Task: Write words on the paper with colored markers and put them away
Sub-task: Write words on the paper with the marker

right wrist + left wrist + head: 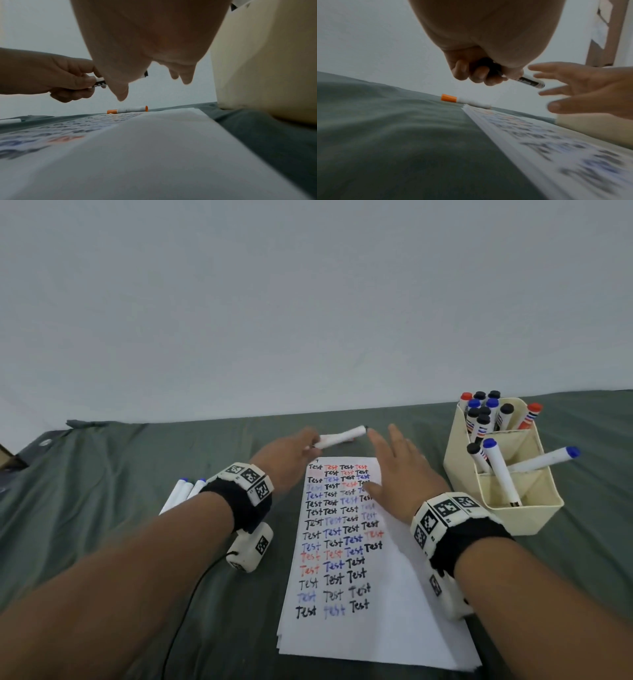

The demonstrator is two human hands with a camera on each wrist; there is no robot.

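Observation:
My left hand [306, 445] grips one end of a white marker [339, 437] with black print, held above the far edge of the paper [387, 594]. In the left wrist view the fingers [479, 75] curl round the marker [530, 81], and its free end points toward my right hand [573, 88]. My right hand [380, 463] hovers over the paper's top right with fingers spread, just short of the marker, holding nothing. The paper is covered with rows of "Test" in black, blue and red. An orange-capped marker [464, 101] lies on the cloth beyond the paper's far edge.
A beige organizer [513, 515] stands at the right, holding several black, blue and red markers. Two blue-capped markers [185, 491] lie on the green cloth [102, 508] left of my left wrist. A wall rises behind the table.

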